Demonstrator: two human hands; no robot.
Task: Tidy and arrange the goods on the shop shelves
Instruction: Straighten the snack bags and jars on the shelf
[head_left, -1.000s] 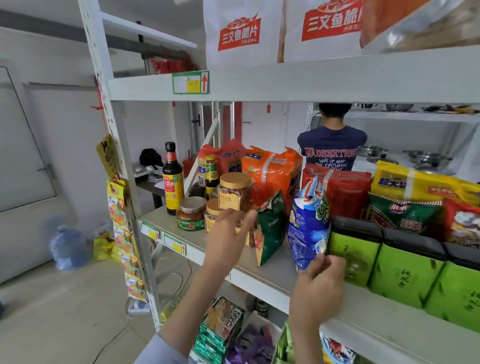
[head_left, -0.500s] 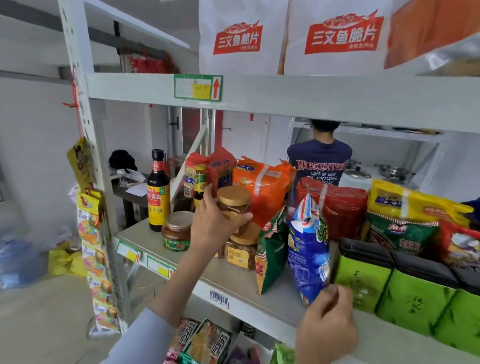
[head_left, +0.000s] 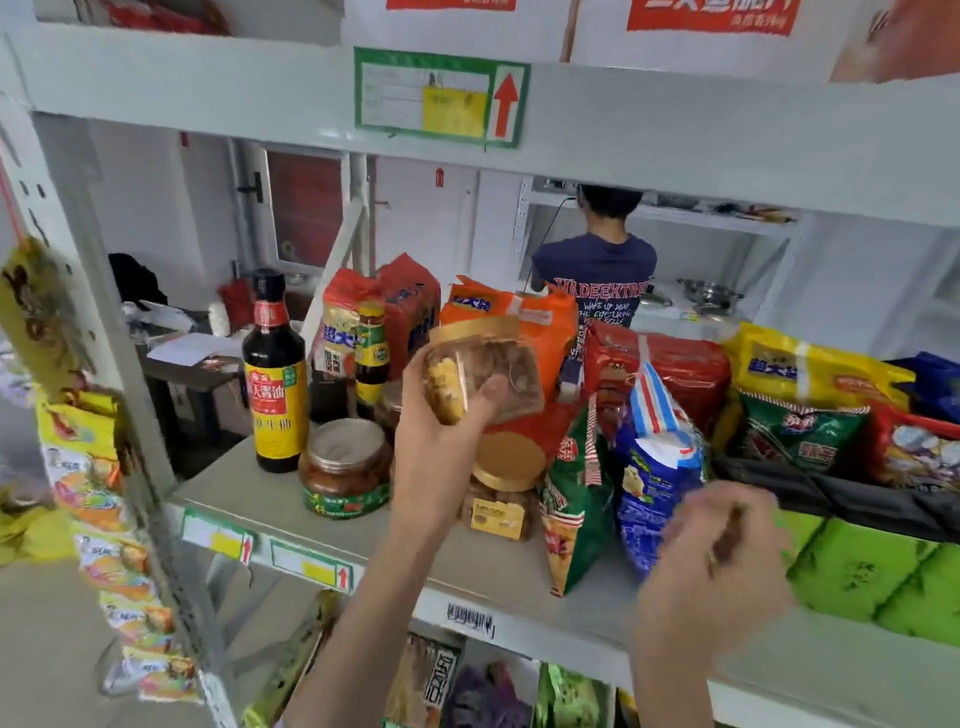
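Note:
My left hand (head_left: 441, 457) grips a clear snack jar with a gold lid (head_left: 483, 374) and holds it tilted above the shelf (head_left: 395, 540). Below it a second gold-lidded jar (head_left: 506, 488) stands on the shelf. My right hand (head_left: 722, 561) is blurred in front of the shelf edge, fingers loosely curled, holding nothing and apart from the blue snack bag (head_left: 657, 483). A green snack bag (head_left: 574, 499) leans beside the blue one.
At the left stand a soy sauce bottle (head_left: 275, 379), a low chili jar (head_left: 345, 470) and a small sauce bottle (head_left: 371, 348). Orange, red and yellow packs fill the back. Green boxes (head_left: 872, 577) line the right. A person (head_left: 597, 280) stands behind the shelf.
My left hand has lifted the top jar off the lower jar and tilted it. My right hand has let go of the blue bag and pulled back. The camera has moved closer.

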